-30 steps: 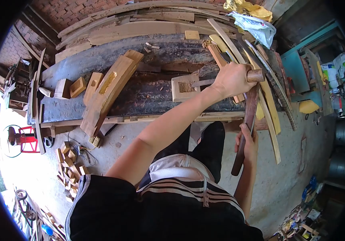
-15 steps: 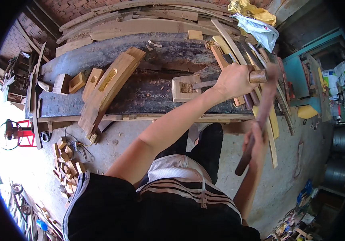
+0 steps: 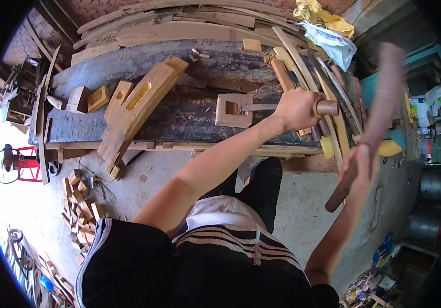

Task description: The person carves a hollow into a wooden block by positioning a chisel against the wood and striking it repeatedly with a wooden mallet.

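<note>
My left hand point(image 3: 298, 109) is wrapped round the wooden handle of a chisel point(image 3: 328, 107), which lies nearly level over the bench. The metal blade points left, its tip at the hollow of a small light wooden block point(image 3: 221, 117). Shavings lie in that rectangular hollow. Farther right, my right hand point(image 3: 360, 163) grips a long dark wooden mallet point(image 3: 382, 110), its upper end raised and blurred, well apart from the chisel handle. Left of the block, a long beam point(image 3: 151, 105) with an oblong slot lies slanted over the bench edge.
Small wooden blocks point(image 3: 98, 98) stand on the dark bench point(image 3: 189, 123) at the left. Long strips point(image 3: 302, 61) and tools lie on its right end near a white plastic bag point(image 3: 330, 43). A pile of offcuts point(image 3: 82, 203) is on the floor at lower left.
The mallet has swung up and right in my right hand, away from the chisel handle. The small block has shifted slightly left. My left hand still holds the chisel.
</note>
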